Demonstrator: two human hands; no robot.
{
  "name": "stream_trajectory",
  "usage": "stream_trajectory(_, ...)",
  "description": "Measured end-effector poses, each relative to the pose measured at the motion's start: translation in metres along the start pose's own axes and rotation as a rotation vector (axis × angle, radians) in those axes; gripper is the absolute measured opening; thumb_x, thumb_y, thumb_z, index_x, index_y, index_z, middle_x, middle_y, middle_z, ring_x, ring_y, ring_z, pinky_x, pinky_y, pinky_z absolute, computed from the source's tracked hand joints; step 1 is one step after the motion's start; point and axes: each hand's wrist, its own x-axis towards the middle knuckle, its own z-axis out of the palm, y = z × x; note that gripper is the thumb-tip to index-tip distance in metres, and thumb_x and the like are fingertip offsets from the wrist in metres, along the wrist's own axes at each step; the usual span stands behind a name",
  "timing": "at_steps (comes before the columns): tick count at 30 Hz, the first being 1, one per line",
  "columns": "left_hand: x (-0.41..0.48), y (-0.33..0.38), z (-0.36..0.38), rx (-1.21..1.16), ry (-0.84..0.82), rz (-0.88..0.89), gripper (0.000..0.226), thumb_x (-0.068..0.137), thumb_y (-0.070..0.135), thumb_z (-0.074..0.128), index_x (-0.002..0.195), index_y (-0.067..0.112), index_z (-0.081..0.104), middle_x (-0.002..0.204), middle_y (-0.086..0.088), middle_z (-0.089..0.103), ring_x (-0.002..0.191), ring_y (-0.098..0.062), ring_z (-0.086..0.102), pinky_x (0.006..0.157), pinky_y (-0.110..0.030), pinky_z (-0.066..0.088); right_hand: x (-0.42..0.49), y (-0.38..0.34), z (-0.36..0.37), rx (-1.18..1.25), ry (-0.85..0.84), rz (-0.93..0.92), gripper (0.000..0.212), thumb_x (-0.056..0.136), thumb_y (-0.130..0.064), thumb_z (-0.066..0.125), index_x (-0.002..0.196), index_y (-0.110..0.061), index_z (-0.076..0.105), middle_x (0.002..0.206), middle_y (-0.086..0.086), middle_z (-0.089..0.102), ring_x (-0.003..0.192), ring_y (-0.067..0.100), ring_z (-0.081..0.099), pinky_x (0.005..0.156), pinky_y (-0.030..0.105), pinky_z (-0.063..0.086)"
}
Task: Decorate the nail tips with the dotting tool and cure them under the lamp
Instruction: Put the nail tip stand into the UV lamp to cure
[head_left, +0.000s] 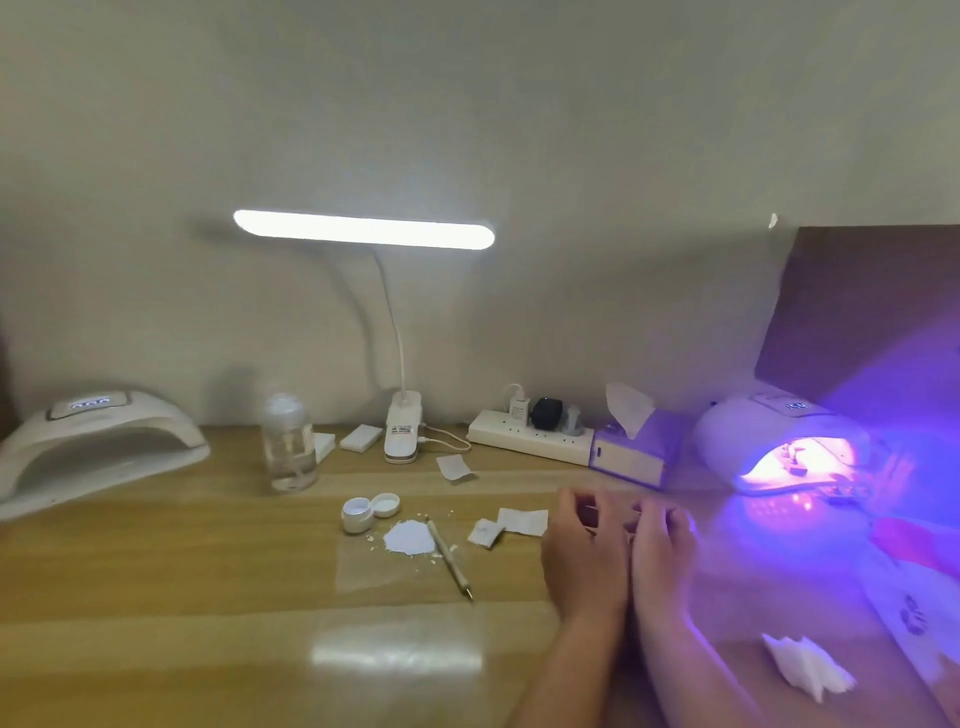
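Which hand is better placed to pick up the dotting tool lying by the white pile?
Left. The left hand is nearer the dotting tool; the right hand sits beyond it, toward the glowing lamp.

- Both hands are over the table (156, 597), left hand (582, 551) and right hand (662, 551) side by side with fingers curled. It's too blurred to tell what they hold.
- Just left of the left hand are paper squares (522, 521).
- Further left, the dotting tool (449, 558) lies flat beside a white powder pile (409, 538), apart from both hands.
- Beyond the right hand, the curing lamp (789, 452) glows purple.
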Motion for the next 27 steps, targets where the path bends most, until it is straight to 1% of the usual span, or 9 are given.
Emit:
stream_trajectory(3, -0.012, 0.001, -0.019, -0.009, -0.157, -0.044, 0.010, 0.091, 0.030, 0.062, 0.082, 0.027, 0.060, 0.077, 0.011, 0.067, 0.063, 0.006, 0.057, 0.065, -0.010, 0.044, -0.003, 0.003, 0.000, -0.114, -0.058, -0.045, 0.017, 0.094, -0.010, 0.050, 0.080, -0.003, 0.056, 0.085, 0.018, 0.062, 0.091, 0.039, 0.059, 0.087, 0.053, 0.049)
stream_trajectory(6, -0.017, 0.008, -0.063, 0.008, -0.468, -0.050, 0.003, 0.091, 0.027, 0.063, 0.088, 0.027, 0.063, 0.081, 0.008, 0.069, 0.059, -0.002, 0.059, 0.062, -0.018, 0.050, -0.009, 0.004, 0.000, -0.162, -0.113, -0.081, 0.018, 0.094, -0.015, 0.050, 0.080, -0.009, 0.059, 0.084, 0.014, 0.061, 0.090, 0.038, 0.059, 0.086, 0.053, 0.049)
stream_trajectory(8, -0.007, 0.011, -0.109, 0.094, -0.492, 0.036, 0.003, 0.090, 0.026, 0.066, 0.093, 0.027, 0.065, 0.085, 0.005, 0.071, 0.062, -0.003, 0.062, 0.061, -0.019, 0.052, -0.013, 0.003, -0.001, -0.182, -0.169, -0.100, 0.019, 0.094, -0.018, 0.050, 0.079, -0.014, 0.063, 0.086, 0.015, 0.065, 0.087, 0.037, 0.059, 0.082, 0.049, 0.049)
stream_trajectory(10, 0.011, 0.016, -0.168, 0.092, -0.322, 0.061, 0.005, 0.090, 0.022, 0.068, 0.094, 0.023, 0.067, 0.086, 0.003, 0.071, 0.064, -0.004, 0.063, 0.063, -0.020, 0.052, -0.019, 0.002, 0.001, -0.199, -0.253, -0.089, 0.020, 0.094, -0.020, 0.052, 0.081, -0.016, 0.065, 0.086, 0.015, 0.067, 0.077, 0.033, 0.061, 0.070, 0.043, 0.049)
stream_trajectory(13, 0.042, 0.023, -0.269, 0.176, 0.083, 0.061, 0.007, 0.089, 0.015, 0.069, 0.095, 0.017, 0.065, 0.090, -0.003, 0.070, 0.074, -0.012, 0.065, 0.065, -0.024, 0.051, -0.031, 0.001, 0.004, -0.256, -0.406, -0.084, 0.017, 0.096, -0.023, 0.055, 0.085, -0.016, 0.067, 0.078, 0.009, 0.067, 0.061, 0.026, 0.060, 0.056, 0.032, 0.046)
stream_trajectory(16, 0.062, 0.016, -0.383, 0.446, 0.466, -0.029, 0.018, 0.087, 0.020, 0.068, 0.101, 0.018, 0.057, 0.097, 0.001, 0.064, 0.086, -0.024, 0.061, 0.065, -0.030, 0.046, -0.051, -0.002, 0.009, -0.339, -0.569, -0.136, 0.014, 0.096, -0.030, 0.060, 0.086, -0.022, 0.065, 0.077, 0.005, 0.067, 0.059, 0.025, 0.059, 0.051, 0.030, 0.045)
stream_trajectory(19, 0.058, 0.001, -0.497, 0.803, 0.756, -0.192, 0.038, 0.080, 0.023, 0.076, 0.109, 0.009, 0.055, 0.112, -0.013, 0.062, 0.100, -0.034, 0.060, 0.083, -0.043, 0.050, -0.066, 0.002, 0.017, -0.468, -0.653, -0.309, 0.014, 0.094, -0.029, 0.063, 0.080, -0.026, 0.064, 0.070, -0.001, 0.069, 0.062, 0.025, 0.060, 0.056, 0.031, 0.045)
stream_trajectory(23, 0.053, -0.020, -0.567, 1.007, 0.630, -0.383, 0.042, 0.082, 0.030, 0.074, 0.111, 0.006, 0.057, 0.113, -0.019, 0.061, 0.089, -0.030, 0.058, 0.079, -0.042, 0.048, -0.055, 0.017, 0.024, -0.525, -0.642, -0.349, 0.015, 0.091, -0.022, 0.068, 0.076, -0.022, 0.066, 0.058, -0.005, 0.067, 0.067, 0.026, 0.064, 0.062, 0.028, 0.044)
stream_trajectory(27, 0.063, -0.033, -0.566, 1.184, 0.595, -0.375, 0.042, 0.085, 0.044, 0.066, 0.116, 0.018, 0.056, 0.118, -0.007, 0.063, 0.107, -0.029, 0.061, 0.086, -0.037, 0.050, -0.019, 0.056, 0.029, -0.502, -0.574, -0.279, 0.010, 0.091, -0.019, 0.066, 0.081, -0.017, 0.068, 0.060, 0.004, 0.066, 0.057, 0.018, 0.062, 0.058, 0.029, 0.049)
